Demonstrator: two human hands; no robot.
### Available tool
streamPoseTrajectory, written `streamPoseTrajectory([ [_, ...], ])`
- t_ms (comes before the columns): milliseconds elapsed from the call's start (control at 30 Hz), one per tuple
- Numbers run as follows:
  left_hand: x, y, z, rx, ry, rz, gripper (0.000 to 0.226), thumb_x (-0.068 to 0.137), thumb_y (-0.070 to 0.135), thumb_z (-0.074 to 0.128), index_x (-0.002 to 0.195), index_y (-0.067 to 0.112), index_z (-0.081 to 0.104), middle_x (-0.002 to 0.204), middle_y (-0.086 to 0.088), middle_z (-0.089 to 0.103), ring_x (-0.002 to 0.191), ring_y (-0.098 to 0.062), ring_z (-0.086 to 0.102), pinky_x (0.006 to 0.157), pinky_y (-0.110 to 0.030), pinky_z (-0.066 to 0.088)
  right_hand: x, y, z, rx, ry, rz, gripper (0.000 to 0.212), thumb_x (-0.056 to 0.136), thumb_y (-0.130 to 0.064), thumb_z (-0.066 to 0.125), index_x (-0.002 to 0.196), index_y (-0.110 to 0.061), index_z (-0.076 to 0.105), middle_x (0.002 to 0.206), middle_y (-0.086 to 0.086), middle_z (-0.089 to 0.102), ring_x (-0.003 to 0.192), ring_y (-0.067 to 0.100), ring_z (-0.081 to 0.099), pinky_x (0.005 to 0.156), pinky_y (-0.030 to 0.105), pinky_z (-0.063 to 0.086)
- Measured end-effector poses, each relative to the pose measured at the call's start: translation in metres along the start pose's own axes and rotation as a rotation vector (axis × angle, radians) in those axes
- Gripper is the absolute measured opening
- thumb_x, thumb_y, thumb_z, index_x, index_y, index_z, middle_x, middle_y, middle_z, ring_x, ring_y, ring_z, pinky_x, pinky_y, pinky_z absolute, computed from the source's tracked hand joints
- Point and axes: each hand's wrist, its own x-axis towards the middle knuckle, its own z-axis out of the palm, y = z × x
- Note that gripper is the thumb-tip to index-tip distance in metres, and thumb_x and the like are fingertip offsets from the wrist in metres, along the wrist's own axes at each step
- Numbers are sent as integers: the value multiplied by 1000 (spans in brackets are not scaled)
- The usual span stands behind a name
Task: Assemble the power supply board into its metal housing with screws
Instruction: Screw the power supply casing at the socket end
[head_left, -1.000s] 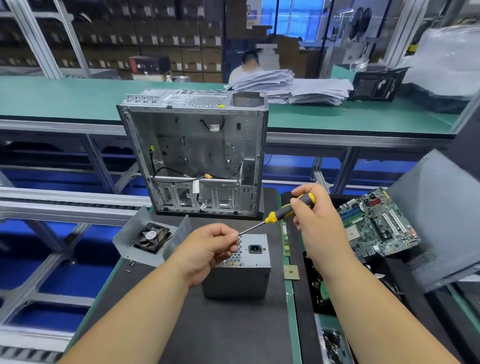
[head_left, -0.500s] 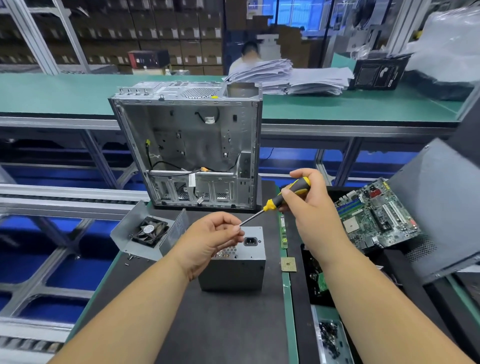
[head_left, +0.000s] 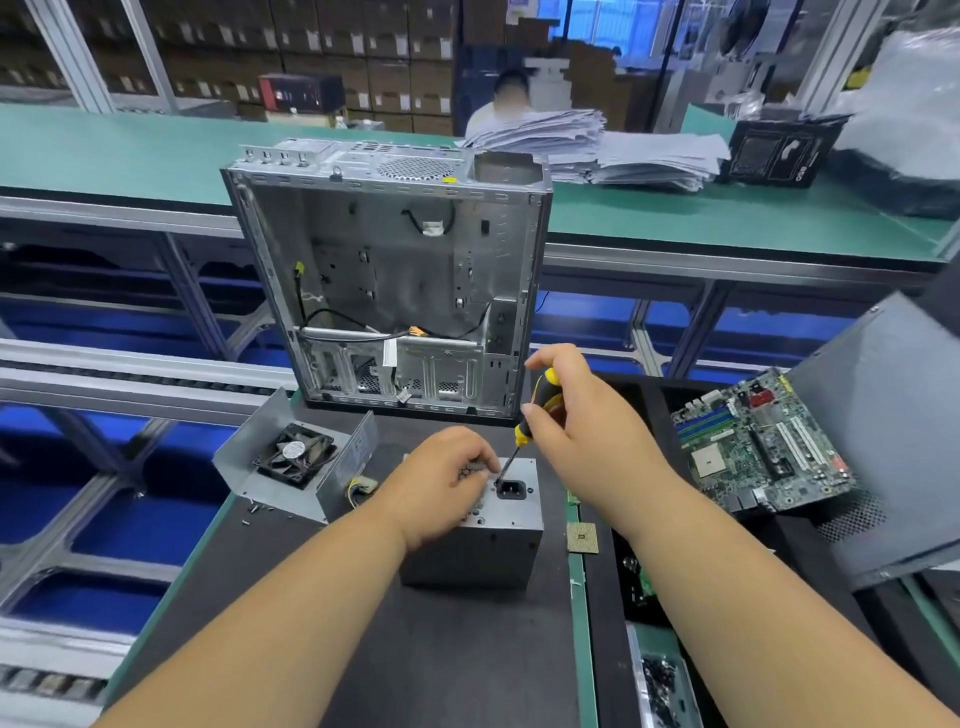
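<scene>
The power supply housing (head_left: 475, 540), a small box of dull grey sheet metal with a perforated top face and a black mains socket (head_left: 510, 489) set into it, is shown near the middle of the dark bench mat (head_left: 426, 660). The left hand (head_left: 441, 483) is rested on the top face with fingers curled, apparently pinching a small screw at the tool's tip, though the screw itself cannot be made out. The screwdriver (head_left: 535, 410), with a yellow-and-black moulded handle and a thin steel shank, is gripped by the right hand (head_left: 582, 431) and held steeply, its tip brought down just left of the socket. For the step judged to be in hand, seating and driving a screw, the shank is best kept square to the face, light downward pressure applied before turning, and the fingers withdrawn once the thread has caught, so that a slip or cross-threading is avoided. To the left, a bent metal cover (head_left: 270, 457) carrying a black fan (head_left: 295, 453) is laid open. Beyond it, an open tower chassis (head_left: 389, 270) of bright stamped steel is stood upright. To the right, a green motherboard (head_left: 758, 447) is seen tilted.
</scene>
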Motion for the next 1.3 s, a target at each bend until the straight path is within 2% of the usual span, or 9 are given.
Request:
streamPoseTrajectory([
  [133, -4, -6, -1, -55, 40, 9, 20, 84, 3, 60, 90, 20, 68, 102, 11, 60, 106, -4, 54, 98, -27, 42, 6, -3, 4, -37, -26, 1, 33, 96, -27, 57, 118, -39, 36, 83, -13, 55, 71, 7, 58, 64, 36, 54],
  [333, 2, -11, -1, -20, -32, -13, 18, 78, 16, 73, 84, 31, 66, 105, 14, 61, 108, -7, 54, 101, -33, 42, 9, -4, 6, -71, -45, 11, 32, 96, -27, 55, 118, -39, 35, 79, -12, 53, 68, 8, 57, 62, 35, 54],
  [433, 4, -12, -1, -16, -56, -37, 17, 76, 20, 74, 82, 34, 65, 106, 16, 60, 109, -9, 54, 100, -35, 42, 11, -5, 6, -87, -53, 4, 33, 96, -28, 55, 120, -38, 35, 77, -12, 53, 67, 7, 56, 58, 29, 51],
  [600, 2, -14, 0, -37, -51, -52, 14, 75, 24, 71, 81, 35, 65, 105, 20, 59, 111, -6, 52, 100, -36, 43, 15, -10, 5, -114, -99, -19, 32, 97, -28, 54, 121, -36, 35, 84, -10, 56, 71, 10, 57, 65, 37, 53],
  [733, 1, -13, -1, -41, -47, -60, 21, 75, 22, 69, 77, 41, 60, 104, 21, 58, 111, -8, 52, 100, -38, 43, 21, -15, 2, -136, -175, -55, 31, 97, -28, 55, 121, -36, 36, 88, -13, 56, 74, 8, 56, 66, 36, 53],
  [867, 0, -10, -2, -73, -33, -92, 24, 73, 15, 67, 75, 38, 61, 101, 22, 57, 108, -9, 53, 94, -39, 48, 26, -21, -1, -145, -264, -74, 28, 96, -27, 56, 114, -39, 39, 92, -13, 58, 81, 10, 61, 71, 36, 53],
  [1067, -1, -10, -1, -64, -30, -100, 24, 70, 11, 62, 78, 33, 65, 102, 21, 58, 110, -6, 51, 99, -35, 43, 36, -29, -13, -199, -375, -88, 21, 93, -20, 61, 101, -35, 48, 91, -14, 60, 87, 10, 59, 71, 28, 48],
  [1200, -1, -9, -1, -64, -35, -103, 27, 72, 9, 62, 77, 36, 64, 104, 19, 58, 112, -7, 50, 99, -35, 43, 44, -36, -16, -380, -366, -119, 20, 88, -35, 67, 103, -32, 55, 80, -15, 51, 82, 11, 50, 61, 29, 38],
  [1300, 0, -8, -1, -52, -47, -105, 26, 72, 10, 62, 77, 35, 63, 103, 19, 57, 110, -7, 50, 98, -35, 43, 47, -41, -7, -515, -296, -89, 21, 91, -46, 60, 93, -28, 52, 72, -11, 45, 79, 17, 50, 56, 30, 31],
])
